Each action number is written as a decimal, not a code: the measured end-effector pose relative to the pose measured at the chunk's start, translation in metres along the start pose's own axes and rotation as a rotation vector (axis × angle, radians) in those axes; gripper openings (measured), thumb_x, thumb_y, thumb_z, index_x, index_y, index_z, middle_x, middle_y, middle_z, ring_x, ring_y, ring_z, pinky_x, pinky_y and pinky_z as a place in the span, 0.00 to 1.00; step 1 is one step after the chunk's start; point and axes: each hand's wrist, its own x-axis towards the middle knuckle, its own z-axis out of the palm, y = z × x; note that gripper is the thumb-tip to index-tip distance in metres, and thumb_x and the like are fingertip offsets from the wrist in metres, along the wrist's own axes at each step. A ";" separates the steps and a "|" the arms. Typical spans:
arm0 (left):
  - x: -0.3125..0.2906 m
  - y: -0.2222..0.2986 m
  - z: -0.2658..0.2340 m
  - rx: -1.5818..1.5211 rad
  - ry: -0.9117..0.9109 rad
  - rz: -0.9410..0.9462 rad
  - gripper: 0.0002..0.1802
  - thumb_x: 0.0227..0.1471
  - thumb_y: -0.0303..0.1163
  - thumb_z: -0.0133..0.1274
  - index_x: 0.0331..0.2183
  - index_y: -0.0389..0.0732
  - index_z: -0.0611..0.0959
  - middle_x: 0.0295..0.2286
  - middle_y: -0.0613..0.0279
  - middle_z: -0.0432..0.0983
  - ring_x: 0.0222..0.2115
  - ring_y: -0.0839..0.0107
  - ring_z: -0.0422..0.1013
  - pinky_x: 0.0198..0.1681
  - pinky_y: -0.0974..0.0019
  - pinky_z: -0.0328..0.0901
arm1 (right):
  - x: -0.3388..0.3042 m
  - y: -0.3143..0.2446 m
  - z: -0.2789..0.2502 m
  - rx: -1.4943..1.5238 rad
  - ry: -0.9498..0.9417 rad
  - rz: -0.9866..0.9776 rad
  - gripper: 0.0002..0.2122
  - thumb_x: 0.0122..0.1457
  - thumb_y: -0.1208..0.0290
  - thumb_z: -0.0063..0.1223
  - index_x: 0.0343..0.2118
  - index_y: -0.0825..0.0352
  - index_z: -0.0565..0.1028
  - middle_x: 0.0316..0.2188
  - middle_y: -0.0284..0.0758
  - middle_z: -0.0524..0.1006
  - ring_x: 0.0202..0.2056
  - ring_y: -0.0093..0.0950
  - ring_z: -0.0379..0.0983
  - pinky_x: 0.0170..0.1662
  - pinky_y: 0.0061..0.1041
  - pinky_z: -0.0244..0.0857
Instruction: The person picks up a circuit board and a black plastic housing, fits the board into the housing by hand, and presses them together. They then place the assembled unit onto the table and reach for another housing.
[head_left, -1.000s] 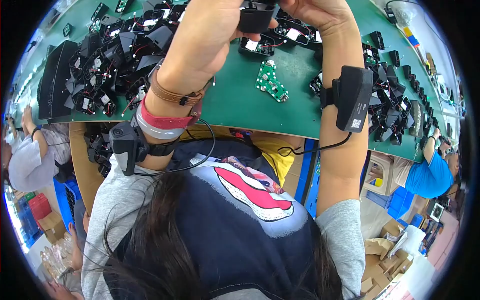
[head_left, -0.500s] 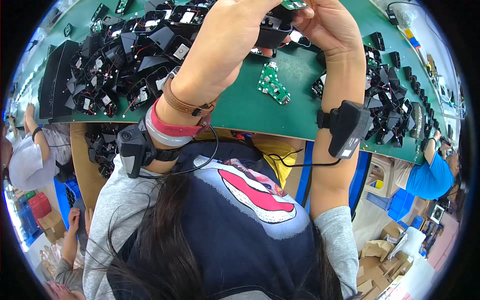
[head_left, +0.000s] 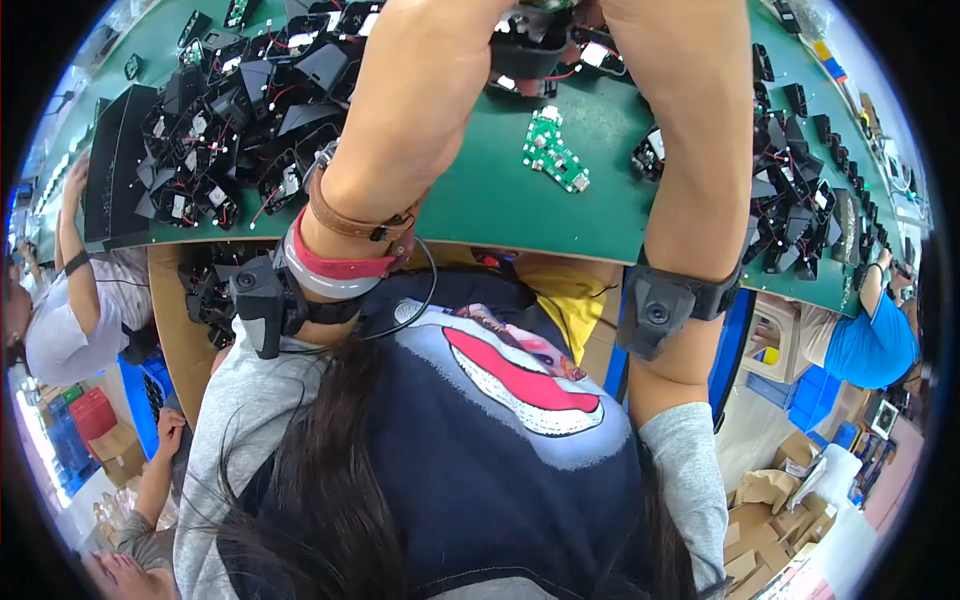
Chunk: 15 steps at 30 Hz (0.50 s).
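At the top edge, my left hand [head_left: 440,22] is partly cut off, closed at a black plastic housing [head_left: 528,55] held over the green table. The fingers of my right hand [head_left: 630,12] lie mostly beyond the picture, on the housing's right side. Between the hands, a bit of green circuit board [head_left: 545,4] shows above the housing. Another green circuit board [head_left: 553,150], bent in shape and with silver connectors, lies on the table below my hands.
A heap of black housings with red wires [head_left: 215,140] covers the table's left; more housings [head_left: 790,200] lie right. A black box [head_left: 115,165] stands at the far left. Beneath the table edge is a cardboard box [head_left: 170,330]. Co-workers sit on both sides.
Both hands have moved up and away with the housing, so the fingers have left the picture. My right forearm has turned. The loose circuit board stays on the table.
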 end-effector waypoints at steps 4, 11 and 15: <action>0.009 0.023 0.054 1.303 0.112 -0.174 0.12 0.58 0.26 0.38 0.36 0.32 0.76 0.29 0.63 0.69 0.27 0.77 0.68 0.27 0.75 0.63 | -0.009 0.004 -0.001 -0.254 0.140 -0.143 0.05 0.53 0.77 0.53 0.24 0.73 0.74 0.12 0.24 0.66 0.15 0.11 0.57 0.17 0.15 0.47; 0.016 0.022 0.056 0.410 0.393 -0.398 0.14 0.59 0.27 0.37 0.36 0.32 0.77 0.31 0.62 0.68 0.26 0.77 0.67 0.26 0.76 0.63 | -0.012 -0.007 0.002 -0.299 0.167 -0.195 0.06 0.52 0.77 0.53 0.23 0.73 0.74 0.12 0.26 0.67 0.14 0.12 0.59 0.16 0.15 0.50; 0.013 0.030 0.061 0.686 0.329 -0.315 0.14 0.58 0.27 0.38 0.36 0.30 0.77 0.31 0.62 0.67 0.26 0.77 0.67 0.25 0.76 0.63 | -0.012 -0.008 0.008 -0.278 0.125 -0.205 0.06 0.52 0.76 0.52 0.23 0.74 0.75 0.12 0.28 0.68 0.14 0.13 0.60 0.16 0.16 0.51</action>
